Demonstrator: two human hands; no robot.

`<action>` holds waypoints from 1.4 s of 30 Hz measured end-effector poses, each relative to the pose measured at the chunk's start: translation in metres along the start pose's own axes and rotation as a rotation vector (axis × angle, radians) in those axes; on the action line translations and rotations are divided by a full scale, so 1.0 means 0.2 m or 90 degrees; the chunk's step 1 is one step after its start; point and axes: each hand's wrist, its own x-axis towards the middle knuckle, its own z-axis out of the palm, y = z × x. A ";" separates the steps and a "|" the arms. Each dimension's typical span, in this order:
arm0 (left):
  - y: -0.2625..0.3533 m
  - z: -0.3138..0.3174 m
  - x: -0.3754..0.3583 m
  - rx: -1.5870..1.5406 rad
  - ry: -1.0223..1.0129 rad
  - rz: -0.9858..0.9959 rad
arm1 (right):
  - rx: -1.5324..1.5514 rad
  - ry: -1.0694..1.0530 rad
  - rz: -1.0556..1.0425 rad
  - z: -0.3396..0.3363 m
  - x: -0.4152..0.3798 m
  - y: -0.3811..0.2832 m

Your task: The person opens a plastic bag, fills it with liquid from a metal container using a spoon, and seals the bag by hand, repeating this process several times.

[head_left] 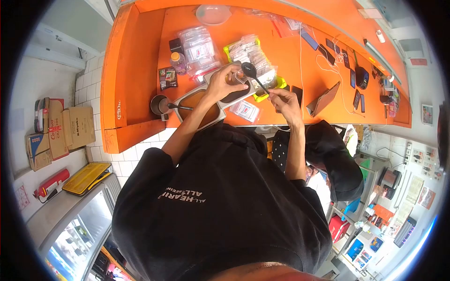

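Note:
My right hand (286,100) is closed around the handle of a black ladle (249,70), whose bowl is up beside my left hand. My left hand (222,84) is closed on a small clear cup (238,76), partly hidden by the fingers. Below both hands is a metal food pan (251,92) with dark contents. Under my left forearm, a second metal pan (202,122) holds orange-brown sauce (191,99). Another black ladle (180,107) lies over that sauce. A metal mug (161,105) stands left of the pans.
Packets fill a yellow-green basket (226,48) behind the pans. Stacked plastic packs (197,44) and a purple-capped jar (178,62) stand at the left. To the right are a tablet (324,99), several phones and white cables. A person in black (335,161) is close on my right.

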 end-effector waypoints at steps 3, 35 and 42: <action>-0.03 0.01 0.00 0.000 0.018 0.016 | 0.008 0.004 -0.002 0.00 0.01 0.00; 0.18 -0.03 -0.15 0.093 0.268 0.111 | -0.238 0.073 -0.433 0.43 0.16 -0.19; 0.12 -0.08 -0.11 -0.319 0.033 -0.091 | 0.008 0.025 -0.240 0.36 0.16 -0.10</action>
